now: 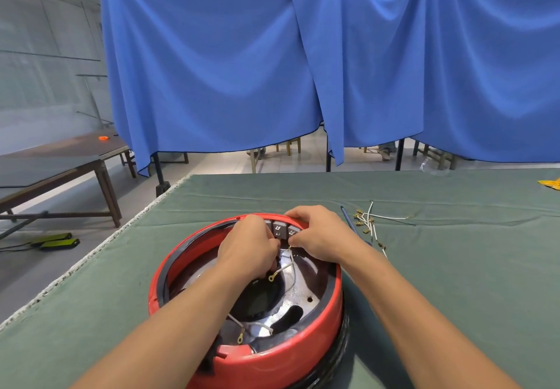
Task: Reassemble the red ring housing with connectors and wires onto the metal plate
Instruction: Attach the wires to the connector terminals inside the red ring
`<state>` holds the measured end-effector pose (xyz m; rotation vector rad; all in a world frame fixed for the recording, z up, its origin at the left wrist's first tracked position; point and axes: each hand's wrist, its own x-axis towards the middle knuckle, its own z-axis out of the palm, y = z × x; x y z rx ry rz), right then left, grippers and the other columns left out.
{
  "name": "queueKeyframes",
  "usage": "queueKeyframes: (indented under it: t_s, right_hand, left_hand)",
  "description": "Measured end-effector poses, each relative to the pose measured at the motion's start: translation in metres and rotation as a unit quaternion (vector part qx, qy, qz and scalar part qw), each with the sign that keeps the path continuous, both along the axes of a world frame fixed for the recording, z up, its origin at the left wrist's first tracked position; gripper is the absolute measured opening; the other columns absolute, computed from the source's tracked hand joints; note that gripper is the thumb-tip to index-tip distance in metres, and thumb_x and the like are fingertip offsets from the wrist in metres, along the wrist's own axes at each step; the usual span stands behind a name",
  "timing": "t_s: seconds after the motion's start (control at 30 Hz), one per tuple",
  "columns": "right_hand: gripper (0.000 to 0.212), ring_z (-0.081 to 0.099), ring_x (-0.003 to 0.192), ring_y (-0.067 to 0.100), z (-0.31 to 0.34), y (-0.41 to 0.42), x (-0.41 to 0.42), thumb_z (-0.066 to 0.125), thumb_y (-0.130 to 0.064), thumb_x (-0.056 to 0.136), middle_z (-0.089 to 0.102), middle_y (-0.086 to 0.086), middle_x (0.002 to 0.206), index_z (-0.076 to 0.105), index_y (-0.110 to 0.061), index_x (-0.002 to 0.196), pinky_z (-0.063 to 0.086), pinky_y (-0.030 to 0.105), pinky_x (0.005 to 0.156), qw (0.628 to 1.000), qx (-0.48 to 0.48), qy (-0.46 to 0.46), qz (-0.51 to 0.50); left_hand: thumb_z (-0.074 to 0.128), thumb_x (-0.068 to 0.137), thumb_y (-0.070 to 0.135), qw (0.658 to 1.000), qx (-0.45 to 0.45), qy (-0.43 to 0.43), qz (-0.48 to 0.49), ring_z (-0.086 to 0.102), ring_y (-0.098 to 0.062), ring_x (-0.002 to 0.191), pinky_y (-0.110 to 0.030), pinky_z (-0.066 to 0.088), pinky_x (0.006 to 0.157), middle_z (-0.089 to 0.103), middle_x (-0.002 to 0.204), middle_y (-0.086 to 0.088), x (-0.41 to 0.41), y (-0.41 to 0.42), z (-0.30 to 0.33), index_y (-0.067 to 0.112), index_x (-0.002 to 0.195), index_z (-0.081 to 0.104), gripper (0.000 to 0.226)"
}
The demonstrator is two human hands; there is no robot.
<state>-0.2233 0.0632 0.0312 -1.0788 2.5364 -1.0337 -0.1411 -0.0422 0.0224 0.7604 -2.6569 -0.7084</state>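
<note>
The red ring housing stands on the green table, around a shiny metal plate with holes. Grey connector blocks sit on the inside of its far rim. My left hand reaches into the ring below the blocks, its fingers curled round a white wire that ends in a brass ring terminal. My right hand grips the far rim next to the blocks, thumb and fingers pinching at the wire's upper end. A second white wire with a ring terminal lies near the front of the plate.
A bundle of loose white wires with brass terminals lies on the cloth to the right of the housing, beside a thin blue rod. A yellow object sits at the far right edge. The table's left edge runs diagonally.
</note>
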Motion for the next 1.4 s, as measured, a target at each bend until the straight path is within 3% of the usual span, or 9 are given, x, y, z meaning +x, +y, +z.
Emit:
queueKeyframes:
  t_s: [0.3,0.5,0.63,0.83,1.03,1.17,1.23,1.4]
  right_hand:
    - [0.036,0.065,0.094,0.018,0.0,0.01,-0.003,0.066,-0.011,0.084,0.07,0.001,0.105,0.065,-0.023,0.117,0.055,0.036,0.086,0.999,-0.021,-0.027,0.023]
    - [0.035,0.065,0.094,0.018,-0.003,0.01,-0.005,0.066,-0.011,0.084,0.071,0.001,0.104,0.066,-0.023,0.117,0.054,0.035,0.086,0.999,-0.025,-0.015,0.02]
    - [0.035,0.066,0.092,0.017,-0.004,0.011,-0.004,0.065,-0.01,0.083,0.071,0.0,0.102,0.067,-0.025,0.114,0.054,0.032,0.084,0.999,-0.026,-0.016,0.02]
    - [0.031,0.065,0.085,0.016,-0.003,0.013,0.0,0.068,-0.011,0.073,0.072,-0.002,0.088,0.071,-0.026,0.101,0.052,0.029,0.074,1.0,-0.024,-0.006,0.018]
    - [0.042,0.063,0.087,0.017,-0.002,0.015,0.002,0.058,-0.004,0.072,0.071,-0.003,0.089,0.07,-0.03,0.103,0.052,0.028,0.073,1.0,-0.016,0.01,0.011]
    - [0.046,0.063,0.09,0.019,-0.002,0.014,0.003,0.05,0.0,0.075,0.072,-0.001,0.093,0.069,-0.028,0.106,0.055,0.033,0.078,1.0,-0.022,0.011,-0.002]
    - [0.046,0.062,0.089,0.02,-0.004,0.013,0.004,0.049,0.0,0.078,0.071,-0.001,0.095,0.069,-0.028,0.109,0.055,0.035,0.077,1.0,-0.027,0.009,-0.006]
    - [0.046,0.063,0.088,0.02,-0.005,0.014,0.003,0.048,0.001,0.078,0.071,-0.001,0.094,0.069,-0.027,0.109,0.052,0.033,0.075,0.999,-0.044,-0.007,-0.007]
  left_hand:
    - [0.057,0.088,0.022,0.998,-0.052,-0.016,-0.011,0.065,-0.026,0.076,-0.038,0.054,0.073,0.069,0.07,-0.006,-0.002,0.0,-0.003,0.01,0.067,0.069,0.027]
    - [0.055,0.088,0.028,0.992,-0.125,-0.016,-0.012,0.062,-0.028,0.084,-0.035,0.05,0.07,0.067,0.08,-0.004,-0.007,-0.003,-0.009,0.014,0.08,0.068,0.02]
    - [0.055,0.086,0.024,0.992,-0.124,-0.001,-0.009,0.062,-0.028,0.085,-0.034,0.049,0.069,0.066,0.079,-0.004,-0.009,-0.002,-0.011,0.013,0.079,0.068,0.019]
    - [0.058,0.084,0.019,0.996,-0.093,0.005,-0.009,0.059,-0.03,0.074,-0.031,0.04,0.059,0.056,0.06,-0.004,-0.008,-0.001,-0.009,0.009,0.068,0.067,0.021]
    - [0.059,0.086,0.021,0.997,-0.07,0.011,-0.019,0.062,-0.028,0.073,-0.033,0.049,0.066,0.065,0.064,-0.005,-0.005,0.001,-0.007,0.009,0.065,0.068,0.025]
    - [0.057,0.089,0.018,0.999,0.003,-0.002,-0.033,0.054,-0.014,0.04,-0.031,0.054,0.064,0.066,0.053,0.001,-0.002,-0.001,-0.004,0.012,0.056,0.066,0.035]
    - [0.056,0.088,0.02,1.0,0.017,-0.006,-0.024,0.05,-0.013,0.034,-0.03,0.053,0.063,0.066,0.051,0.0,-0.001,-0.001,-0.003,0.011,0.055,0.066,0.036]
    - [0.056,0.08,0.026,0.999,-0.044,-0.012,0.006,0.065,-0.024,0.07,-0.032,0.05,0.066,0.067,0.063,-0.004,0.003,0.006,-0.001,0.009,0.067,0.067,0.025]
